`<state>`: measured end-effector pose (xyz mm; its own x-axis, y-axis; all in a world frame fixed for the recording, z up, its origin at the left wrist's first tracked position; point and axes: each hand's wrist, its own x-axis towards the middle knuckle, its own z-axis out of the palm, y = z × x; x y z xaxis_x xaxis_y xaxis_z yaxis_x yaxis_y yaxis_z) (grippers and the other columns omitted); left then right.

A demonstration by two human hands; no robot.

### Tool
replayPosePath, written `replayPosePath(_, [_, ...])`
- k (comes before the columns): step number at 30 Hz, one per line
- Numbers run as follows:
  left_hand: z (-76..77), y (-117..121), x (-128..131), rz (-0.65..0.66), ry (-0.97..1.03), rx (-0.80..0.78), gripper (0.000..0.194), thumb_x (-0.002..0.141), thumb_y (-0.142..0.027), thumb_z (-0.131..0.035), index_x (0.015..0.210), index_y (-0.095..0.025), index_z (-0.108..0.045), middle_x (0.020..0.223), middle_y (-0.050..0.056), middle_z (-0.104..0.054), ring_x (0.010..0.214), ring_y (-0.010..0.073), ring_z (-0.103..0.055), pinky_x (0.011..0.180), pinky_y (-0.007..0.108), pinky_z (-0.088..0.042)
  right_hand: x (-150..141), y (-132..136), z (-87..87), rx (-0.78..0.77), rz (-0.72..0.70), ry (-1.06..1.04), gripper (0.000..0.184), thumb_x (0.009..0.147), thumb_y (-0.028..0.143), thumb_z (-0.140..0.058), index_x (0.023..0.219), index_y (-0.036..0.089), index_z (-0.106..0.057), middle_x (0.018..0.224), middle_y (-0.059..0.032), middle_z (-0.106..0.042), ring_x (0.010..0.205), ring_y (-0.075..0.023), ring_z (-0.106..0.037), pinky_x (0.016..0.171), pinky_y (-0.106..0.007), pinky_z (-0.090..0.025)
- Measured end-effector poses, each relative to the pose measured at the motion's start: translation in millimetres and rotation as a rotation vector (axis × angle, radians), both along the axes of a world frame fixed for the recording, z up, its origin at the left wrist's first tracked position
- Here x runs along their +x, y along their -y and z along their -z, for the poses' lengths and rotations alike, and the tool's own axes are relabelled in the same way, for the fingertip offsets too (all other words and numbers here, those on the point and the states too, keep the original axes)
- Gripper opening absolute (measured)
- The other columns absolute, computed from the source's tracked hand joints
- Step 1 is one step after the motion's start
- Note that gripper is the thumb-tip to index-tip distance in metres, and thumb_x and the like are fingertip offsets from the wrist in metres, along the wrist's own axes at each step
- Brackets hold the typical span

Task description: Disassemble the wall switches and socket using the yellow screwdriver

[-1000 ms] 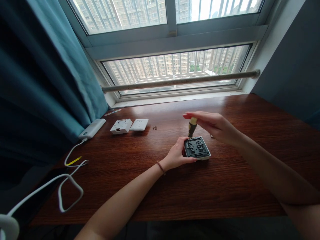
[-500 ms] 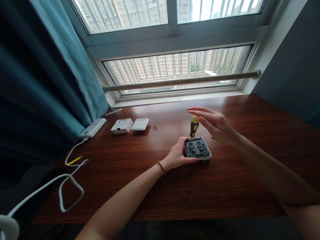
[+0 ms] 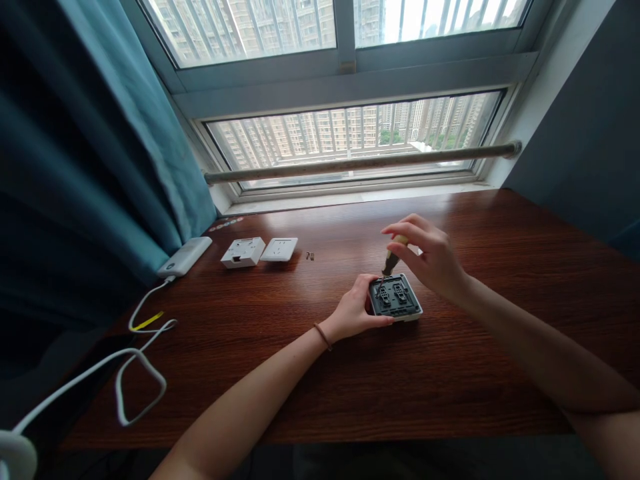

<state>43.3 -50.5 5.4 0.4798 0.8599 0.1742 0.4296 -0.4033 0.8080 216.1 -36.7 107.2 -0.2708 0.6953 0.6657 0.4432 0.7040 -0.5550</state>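
My left hand (image 3: 357, 307) grips the left side of a square wall switch (image 3: 397, 298), thumb along its near edge and fingers at its far left corner. The switch has a dark grey inner face and a white rim, and it lies on the table. In my right hand (image 3: 423, 250) is a screwdriver (image 3: 390, 261) with a yellow and black handle, held between thumb and fingers. It leans to the right, its shaft pointing down at the left part of the switch. Exactly what the tip touches is too small to tell.
Left of the switch lie a few small screws (image 3: 310, 256), a white socket panel (image 3: 279, 249) and a white box (image 3: 243, 253). Further left is a white power bank (image 3: 185, 257) with a looped white cable (image 3: 143, 357) and a yellow strip (image 3: 149, 321). A window stands behind the wooden table (image 3: 400, 387).
The fingers of my right hand have closed round the screwdriver handle, which now tilts more to the right. My left hand and the switch have stayed in place.
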Motion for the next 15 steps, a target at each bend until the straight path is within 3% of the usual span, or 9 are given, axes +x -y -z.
replayPosePath(3, [0.0, 0, 0, 0.009, 0.007, 0.007, 0.075, 0.054, -0.041, -0.072, 0.117, -0.024, -0.037, 0.113, 0.005, -0.046, 0.098, 0.0222, -0.050, 0.084, 0.035, -0.041, 10, 4, -15.5, -0.071, -0.184, 0.107, 0.030, 0.088, 0.023, -0.039, 0.115, 0.020, -0.052, 0.120, -0.0092, -0.050, 0.110, -0.0200, -0.048, 0.094, -0.038, -0.039])
replayPosePath(5, [-0.2, 0, 0, 0.013, 0.013, 0.013, 0.074, 0.054, -0.041, -0.072, 0.117, -0.024, -0.037, 0.115, 0.005, -0.046, 0.101, 0.0227, -0.049, 0.086, 0.035, -0.041, 15, 6, -22.6, -0.171, -0.281, 0.093, 0.031, 0.087, 0.021, -0.040, 0.115, 0.020, -0.052, 0.123, -0.0084, -0.051, 0.115, -0.0202, -0.045, 0.098, -0.039, -0.036])
replayPosePath(9, [-0.2, 0, 0, 0.009, 0.016, 0.013, 0.074, 0.054, -0.041, -0.072, 0.117, -0.024, -0.037, 0.115, 0.005, -0.046, 0.101, 0.0226, -0.049, 0.086, 0.035, -0.041, 11, 5, -17.5, -0.400, -0.304, -0.228, 0.011, 0.075, 0.023, -0.060, 0.084, 0.016, -0.061, 0.104, -0.0088, -0.063, 0.098, -0.0220, -0.058, 0.082, -0.038, -0.050])
replayPosePath(11, [-0.2, 0, 0, 0.011, 0.015, 0.020, 0.074, 0.054, -0.041, -0.072, 0.117, -0.024, -0.037, 0.115, 0.005, -0.046, 0.101, 0.0222, -0.049, 0.086, 0.035, -0.041, 4, 1, -6.4, -0.462, -0.289, -0.416, 0.016, 0.067, 0.023, -0.068, 0.072, 0.016, -0.056, 0.096, -0.0082, -0.066, 0.091, -0.0224, -0.062, 0.075, -0.036, -0.053])
replayPosePath(15, [-0.7, 0, 0, 0.005, -0.001, 0.004, 0.076, 0.054, -0.042, -0.072, 0.118, -0.024, -0.037, 0.114, 0.005, -0.047, 0.098, 0.0220, -0.050, 0.084, 0.035, -0.042, -9, -4, 15.8, -0.370, -0.144, -0.518, 0.032, 0.066, 0.026, -0.069, 0.092, 0.018, -0.053, 0.081, -0.0030, -0.068, 0.076, -0.0189, -0.065, 0.067, -0.034, -0.055])
